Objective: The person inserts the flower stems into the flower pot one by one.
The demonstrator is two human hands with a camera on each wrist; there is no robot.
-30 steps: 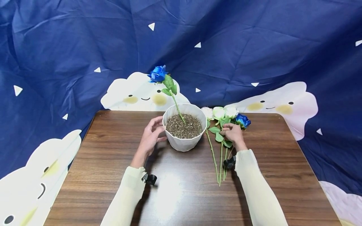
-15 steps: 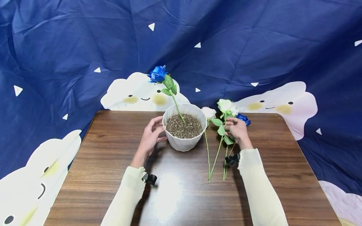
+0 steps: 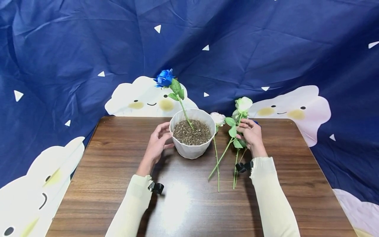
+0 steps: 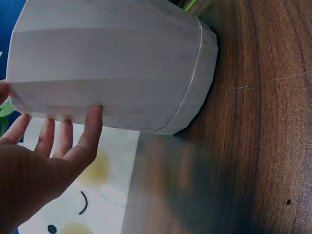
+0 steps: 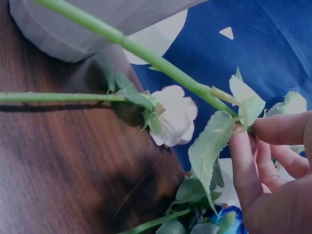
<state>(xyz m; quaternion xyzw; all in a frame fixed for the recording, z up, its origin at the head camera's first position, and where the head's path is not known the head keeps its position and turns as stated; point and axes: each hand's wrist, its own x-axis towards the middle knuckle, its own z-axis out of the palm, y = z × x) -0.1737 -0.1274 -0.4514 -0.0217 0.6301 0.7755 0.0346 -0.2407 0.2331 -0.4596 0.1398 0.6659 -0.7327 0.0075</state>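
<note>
My right hand (image 3: 251, 135) pinches the green stem (image 5: 168, 69) of a white rose (image 3: 244, 104) between thumb and fingertips, just by its leaves. The flower is lifted at the table's back, with its stem slanting down to the left. My left hand (image 3: 160, 140) rests its spread, nearly straight fingers (image 4: 90, 126) against the side of a white faceted pot (image 3: 191, 152). Dark soil (image 3: 195, 135) fills the pot, and a blue rose (image 3: 164, 79) stands in it, leaning left. Beside the pot lies a pale pink-white rose (image 5: 173, 117).
Under and behind my right hand lie more roses, including a mostly hidden blue rose (image 3: 257, 123). The brown wooden table (image 3: 183, 204) ends just behind the pot. A blue cloth (image 3: 231, 65) with clouds hangs beyond it.
My right hand has raised the white rose from among the others and shifted it slightly right. Its stem's lower end has swung left, over the pale rose's stem. The left hand stays put.
</note>
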